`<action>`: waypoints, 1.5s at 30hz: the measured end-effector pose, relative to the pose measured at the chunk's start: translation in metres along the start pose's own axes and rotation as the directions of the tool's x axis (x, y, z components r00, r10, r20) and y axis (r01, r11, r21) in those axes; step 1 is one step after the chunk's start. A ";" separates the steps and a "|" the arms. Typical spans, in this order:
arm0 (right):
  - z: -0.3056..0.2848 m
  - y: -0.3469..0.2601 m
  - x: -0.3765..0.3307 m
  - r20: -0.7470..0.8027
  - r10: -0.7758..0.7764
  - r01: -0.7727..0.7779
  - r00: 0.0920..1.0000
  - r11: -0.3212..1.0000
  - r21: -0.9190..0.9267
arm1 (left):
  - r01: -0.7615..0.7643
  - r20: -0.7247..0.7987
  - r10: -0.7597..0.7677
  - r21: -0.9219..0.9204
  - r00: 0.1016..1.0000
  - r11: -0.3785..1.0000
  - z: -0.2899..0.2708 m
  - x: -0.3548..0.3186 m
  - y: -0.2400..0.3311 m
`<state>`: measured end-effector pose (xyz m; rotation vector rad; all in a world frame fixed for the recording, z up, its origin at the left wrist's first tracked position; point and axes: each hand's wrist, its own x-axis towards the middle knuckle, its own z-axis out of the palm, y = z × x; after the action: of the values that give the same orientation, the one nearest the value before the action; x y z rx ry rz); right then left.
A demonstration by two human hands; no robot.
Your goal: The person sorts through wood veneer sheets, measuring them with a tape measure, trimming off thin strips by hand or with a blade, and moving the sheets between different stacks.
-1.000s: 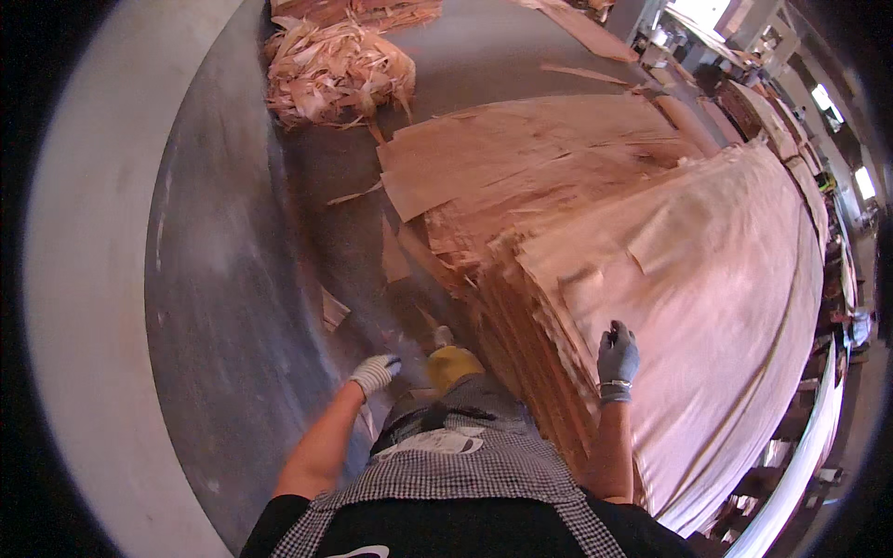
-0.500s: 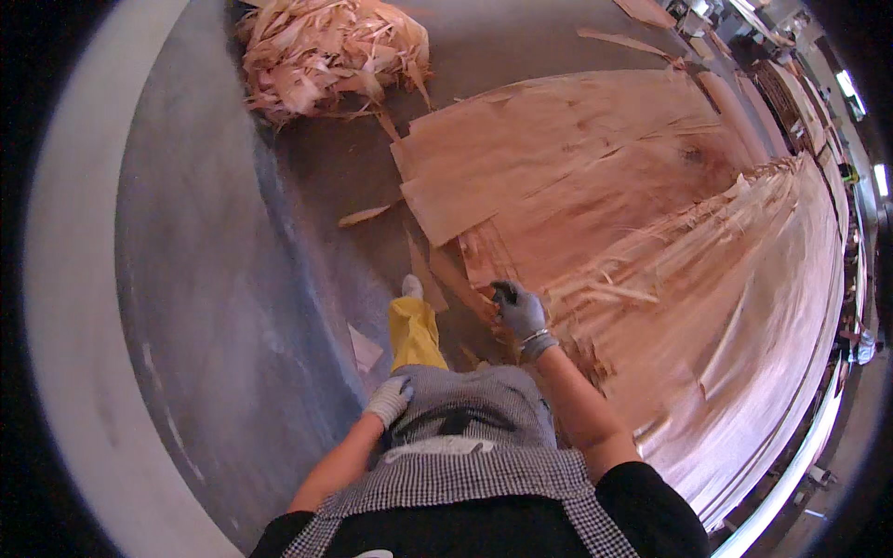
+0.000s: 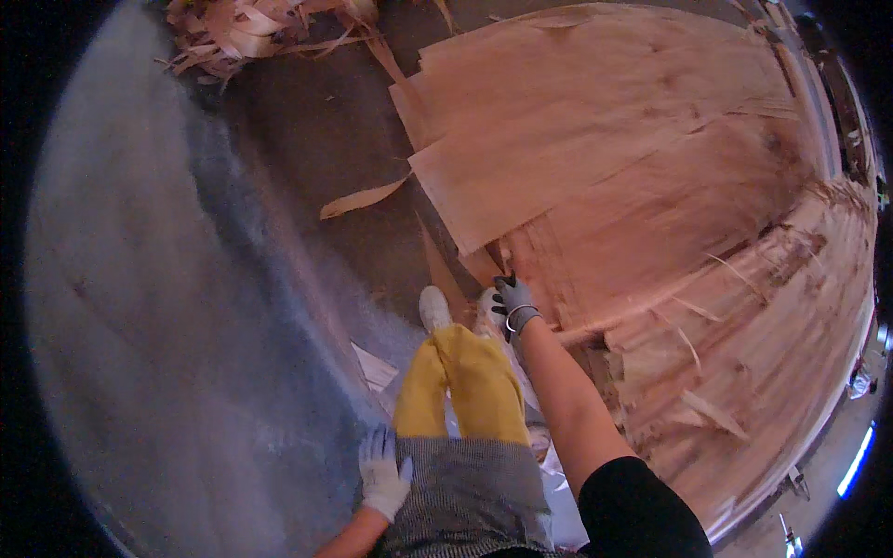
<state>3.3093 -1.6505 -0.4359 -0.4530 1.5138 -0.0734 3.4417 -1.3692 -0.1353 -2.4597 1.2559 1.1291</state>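
My right hand (image 3: 513, 303), in a grey glove with dark fingertips, is closed at the near left corner of a thin reddish wood veneer sheet (image 3: 633, 242). Its fingers curl over the sheet's edge, partly hiding the grip. Lighter veneer sheets (image 3: 595, 121) overlap that one on the far side. My left hand (image 3: 383, 476), in a whitish glove, hangs beside my checked apron with the fingers stretched out, holding nothing.
A heap of veneer scraps (image 3: 251, 33) lies at the far left. One loose strip (image 3: 363, 198) rests on the dark floor. More wrinkled veneer (image 3: 744, 372) spreads to the right, with torn slivers on it. A pale flat scrap (image 3: 374, 366) is near my feet.
My view has tipped down and moved closer to the sheets. The left hand has left the apron and its fingers have straightened. My right arm reaches further out at the sheet's corner.
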 end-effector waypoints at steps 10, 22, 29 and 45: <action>0.055 -0.023 0.207 -0.043 0.060 -0.030 0.997 0.865 0.501 | -0.083 -0.043 0.076 -0.210 0.996 0.974 -0.008 0.095 -0.011; -0.118 -0.163 -0.257 -0.409 -0.331 0.506 0.851 0.729 0.462 | 0.067 0.214 -0.023 -0.201 0.977 0.977 -0.027 0.070 0.022; -0.177 -0.126 -0.469 -0.259 -0.441 0.510 0.859 0.778 0.367 | -0.510 -0.333 0.410 -0.720 0.849 0.470 -0.116 0.117 0.173; -0.105 -0.061 -0.664 -0.237 -0.972 0.632 0.000 0.184 -0.753 | -0.906 -0.375 0.926 -0.377 -0.041 -0.193 -0.309 -0.120 0.279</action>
<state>3.1737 -1.5173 0.2119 -1.9804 1.7447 -1.0533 3.3603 -1.6091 0.2168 -1.0575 3.4061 1.9303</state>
